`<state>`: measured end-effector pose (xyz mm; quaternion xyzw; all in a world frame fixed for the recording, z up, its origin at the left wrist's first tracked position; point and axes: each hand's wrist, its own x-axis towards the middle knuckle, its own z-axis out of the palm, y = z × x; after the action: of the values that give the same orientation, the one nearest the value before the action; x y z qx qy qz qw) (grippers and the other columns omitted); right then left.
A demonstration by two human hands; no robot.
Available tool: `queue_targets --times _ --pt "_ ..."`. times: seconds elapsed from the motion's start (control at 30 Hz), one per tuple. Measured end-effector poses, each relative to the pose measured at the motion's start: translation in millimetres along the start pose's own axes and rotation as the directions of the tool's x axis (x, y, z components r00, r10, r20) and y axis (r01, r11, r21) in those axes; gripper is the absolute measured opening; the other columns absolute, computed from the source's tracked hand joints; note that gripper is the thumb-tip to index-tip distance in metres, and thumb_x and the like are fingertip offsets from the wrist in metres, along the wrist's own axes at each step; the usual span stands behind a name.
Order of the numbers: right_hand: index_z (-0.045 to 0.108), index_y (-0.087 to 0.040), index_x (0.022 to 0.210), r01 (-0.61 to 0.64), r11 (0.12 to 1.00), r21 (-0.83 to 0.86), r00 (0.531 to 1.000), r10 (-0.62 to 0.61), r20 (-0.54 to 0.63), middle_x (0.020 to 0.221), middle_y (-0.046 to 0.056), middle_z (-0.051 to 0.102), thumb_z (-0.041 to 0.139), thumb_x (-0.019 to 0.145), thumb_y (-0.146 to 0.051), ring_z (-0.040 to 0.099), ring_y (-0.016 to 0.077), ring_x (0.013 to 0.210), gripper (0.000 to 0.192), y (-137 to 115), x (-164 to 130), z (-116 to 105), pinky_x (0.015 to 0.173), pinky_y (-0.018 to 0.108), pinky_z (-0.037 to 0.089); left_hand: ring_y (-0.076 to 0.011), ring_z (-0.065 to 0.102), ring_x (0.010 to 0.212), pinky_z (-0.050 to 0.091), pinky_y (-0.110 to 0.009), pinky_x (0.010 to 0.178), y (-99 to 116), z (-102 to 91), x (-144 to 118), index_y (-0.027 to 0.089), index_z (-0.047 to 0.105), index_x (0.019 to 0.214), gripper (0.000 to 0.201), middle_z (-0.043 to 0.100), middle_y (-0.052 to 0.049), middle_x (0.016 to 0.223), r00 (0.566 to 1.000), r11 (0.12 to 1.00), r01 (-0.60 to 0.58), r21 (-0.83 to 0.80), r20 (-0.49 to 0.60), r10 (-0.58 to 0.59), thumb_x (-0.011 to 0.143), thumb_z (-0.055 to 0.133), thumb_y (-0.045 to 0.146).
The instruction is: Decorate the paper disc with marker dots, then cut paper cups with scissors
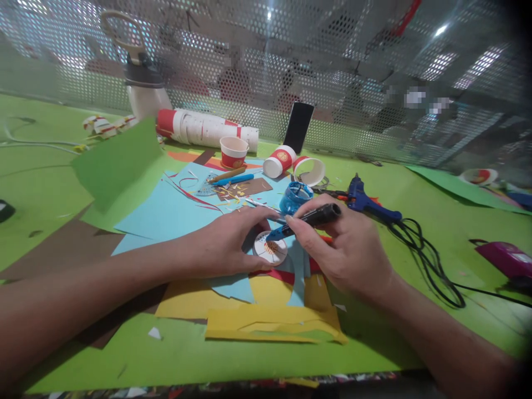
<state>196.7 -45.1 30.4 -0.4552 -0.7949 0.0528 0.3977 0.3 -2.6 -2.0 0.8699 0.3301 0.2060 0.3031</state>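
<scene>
Closest to my head camera, the left forearm (pixel 95 293) and right forearm (pixel 453 338) reach in over the green table (pixel 137 363), with cut yellow paper (pixel 266 328) lying near its front edge. I have the left hand (pixel 220 244) curved around a small white disc (pixel 271 249), thumb at its near rim, steadying it over the layered coloured paper in the middle. In the right hand (pixel 353 246) I read a firm pen grip on a black marker (pixel 322 215), its blue end slanting down at the disc's face; I can't tell whether the tip touches or hangs just above. On progress, the disc has a patterned orange centre, thin lines running outward and small dark marks near the tip. The rest of the face shows mostly white, so I'd judge the marking only partly done, with those plainer sections left. Just beyond, I see a blue-smeared jar (pixel 291 200); a blue glue gun (pixel 366 200) lies to the right, and a red-and-white cup (pixel 233 158) stands upright farther back.
</scene>
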Motion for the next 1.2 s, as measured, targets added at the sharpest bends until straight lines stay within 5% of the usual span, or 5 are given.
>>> queue_targets --times 0.77,1.0,1.2 --pt "0.06 -0.017 0.069 -0.025 0.999 0.042 0.991 0.03 -0.131 0.059 -0.003 0.058 0.069 0.082 -0.027 0.05 0.0102 0.054 0.019 5.2 -5.1 7.5 0.05 0.022 0.042 -0.0223 0.06 0.097 0.048 -0.035 0.084 1.4 0.2 1.5 0.02 0.05 0.127 0.057 0.063 -0.007 0.113 1.0 1.0 -0.024 0.0 -0.006 0.024 0.077 0.07 0.039" --pt "0.062 -0.021 0.071 -0.049 0.994 0.096 0.934 0.08 -0.348 0.059 -0.004 0.059 0.068 0.084 -0.032 0.053 0.0106 0.051 0.018 0.6 -7.6 -2.8 0.051 0.024 0.045 -0.0242 0.059 0.102 0.048 -0.036 0.087 -3.9 1.8 -0.2 0.022 0.046 0.134 0.068 0.062 -0.008 0.118 1.0 1.0 -0.004 0.014 -0.031 0.004 0.075 0.072 0.046" --pt "0.06 -0.022 0.064 -0.069 0.993 0.091 0.934 0.097 -0.344 0.055 -0.004 0.058 0.068 0.083 -0.028 0.051 0.0109 0.049 0.021 2.4 -3.6 -4.4 0.048 0.025 0.044 -0.0233 0.059 0.1 0.049 -0.036 0.085 -1.7 1.2 -0.2 0.021 0.048 0.131 0.065 0.062 -0.008 0.115 1.0 1.0 -0.009 0.022 -0.024 0.01 0.076 0.072 0.043"
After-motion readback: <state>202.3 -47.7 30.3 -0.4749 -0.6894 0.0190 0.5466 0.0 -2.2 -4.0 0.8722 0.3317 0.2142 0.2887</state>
